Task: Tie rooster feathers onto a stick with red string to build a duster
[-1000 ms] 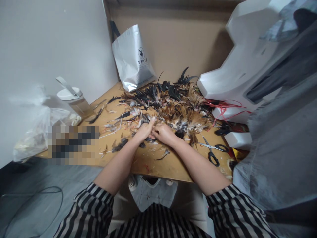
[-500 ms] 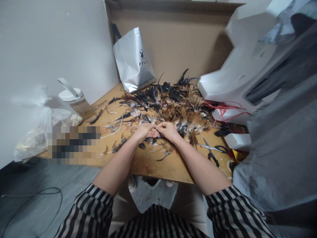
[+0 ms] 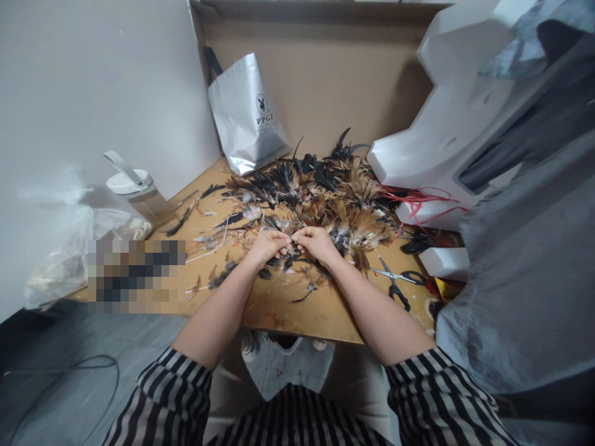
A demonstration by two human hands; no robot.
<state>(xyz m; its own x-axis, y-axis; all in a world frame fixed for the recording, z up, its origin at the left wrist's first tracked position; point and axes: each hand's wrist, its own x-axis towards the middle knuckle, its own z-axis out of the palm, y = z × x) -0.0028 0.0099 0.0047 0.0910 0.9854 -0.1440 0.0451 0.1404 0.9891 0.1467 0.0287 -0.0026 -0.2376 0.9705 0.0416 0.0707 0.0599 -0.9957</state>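
two hands meet at the near edge of the feather pile on the wooden table. head view: left hand and right hand are fingertip to fingertip, both pinched shut on a small dark feather held between them just above the tabletop; whether it is one feather or a few cannot be told.

judgement: to handle this well, keep the pinch light and close to the quill, and draw it clear of the heap so neighbouring feathers do not snag and lift with it.

around: loose feathers and white scraps lie scattered left of the hands. scissors lie flat to the right of the right forearm, near but apart. red string trails from the pile's right side under white foam blocks. a silver bag leans against the cardboard back wall. a lidded jar and a clear plastic bag sit far left.

in the way: only the tangle of the pile itself; the scissors sit close to the right elbow's path.
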